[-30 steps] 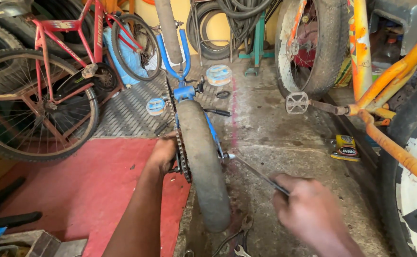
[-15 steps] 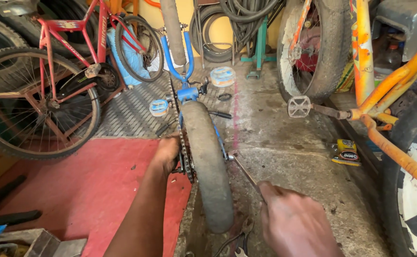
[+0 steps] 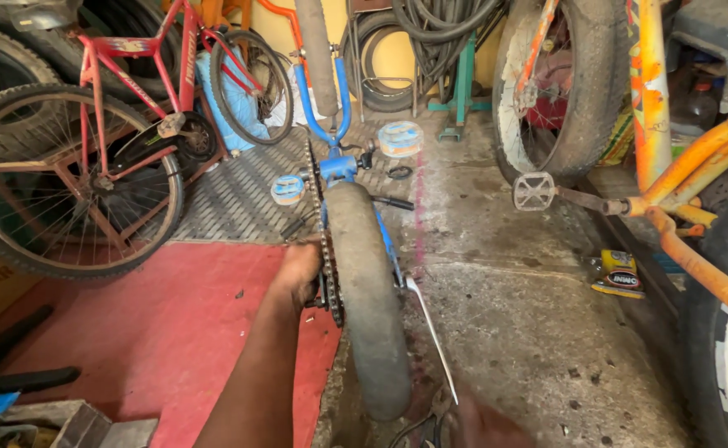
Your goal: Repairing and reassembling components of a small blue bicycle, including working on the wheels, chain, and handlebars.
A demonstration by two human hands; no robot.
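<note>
While the upturned blue steel-framed bicycle sits on the stained concrete floor, its worn grey rubber rear tyre is taken as landmark. The left hand is pressed against the oily metal chain and sprocket on the tyre's left side; fingers are curled in around the hub area, and it cannot be told whether they actually clamp anything. The right hand is seen only as a blur below and right of the tyre, at the frame edge; its grip cannot be told. A thin silver metal spanner is angled from the axle on the tyre's right side down toward that hand; contact with the hand is not resolvable. Dark pliers-like tools are lying just right of the tyre's lower end.

Beyond the tyre, two blue-and-white plastic pedals are seen either side of the crank. Left of the tyre, a red mat and ribbed grey rubber matting are laid. Further left a red-framed bicycle with spoked wheel is leaning. Well right of the tyre, an orange painted frame with a metal cage pedal is standing.
</note>
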